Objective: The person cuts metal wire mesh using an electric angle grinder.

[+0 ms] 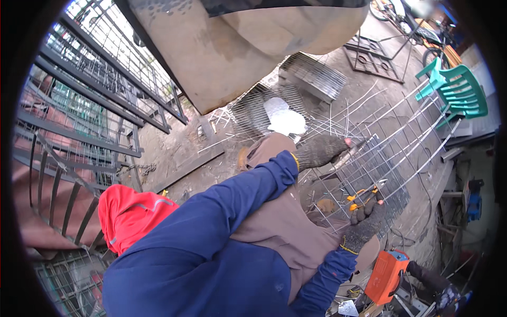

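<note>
My left hand (322,150), in a dark grey knit glove with a bare fingertip, is closed at the upper left edge of a wire grid (377,182). Its grip is partly hidden. Yellow-handled pliers (364,196) are in my right hand (364,224), gloved the same way, their jaws over the grid's wires. Long thin rods of the grid stretch away to the upper right, in front of my knees. Beneath them lies a denser stack of grey mesh (398,201).
A green plastic chair (462,92) stands at the far right. An orange machine (387,277) sits near my right arm. Ahead are wire racks (314,76), a shiny silver sheet (285,117) and loose rods. Metal frames (95,79) lean at left; a tan sheet (227,47) hangs above.
</note>
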The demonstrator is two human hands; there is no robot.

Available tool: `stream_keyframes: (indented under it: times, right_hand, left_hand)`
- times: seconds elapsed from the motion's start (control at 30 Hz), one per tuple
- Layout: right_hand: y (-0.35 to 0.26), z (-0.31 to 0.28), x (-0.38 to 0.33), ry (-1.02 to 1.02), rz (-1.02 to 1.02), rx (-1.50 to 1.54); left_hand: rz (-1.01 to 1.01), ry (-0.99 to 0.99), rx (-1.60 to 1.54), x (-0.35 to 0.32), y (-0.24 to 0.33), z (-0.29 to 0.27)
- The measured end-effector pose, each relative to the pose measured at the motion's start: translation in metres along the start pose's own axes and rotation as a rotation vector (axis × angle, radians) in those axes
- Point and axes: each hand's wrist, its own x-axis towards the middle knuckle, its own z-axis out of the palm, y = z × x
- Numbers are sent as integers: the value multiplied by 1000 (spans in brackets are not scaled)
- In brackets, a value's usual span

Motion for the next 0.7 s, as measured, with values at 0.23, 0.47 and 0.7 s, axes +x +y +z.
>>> stream_keyframes:
  times: [0.23, 0.47, 0.7]
  right_hand:
    - [-4, 18, -2, 73, 5, -80]
    - [3, 22, 2, -73, -54, -74]
    - [32, 8, 27, 96, -86, -374]
  left_hand:
    - [-15, 8, 19, -13, 13, -6]
    - [-233, -269, 127, -19, 29, -23]
    - [-51, -174, -71, -29, 28, -12]
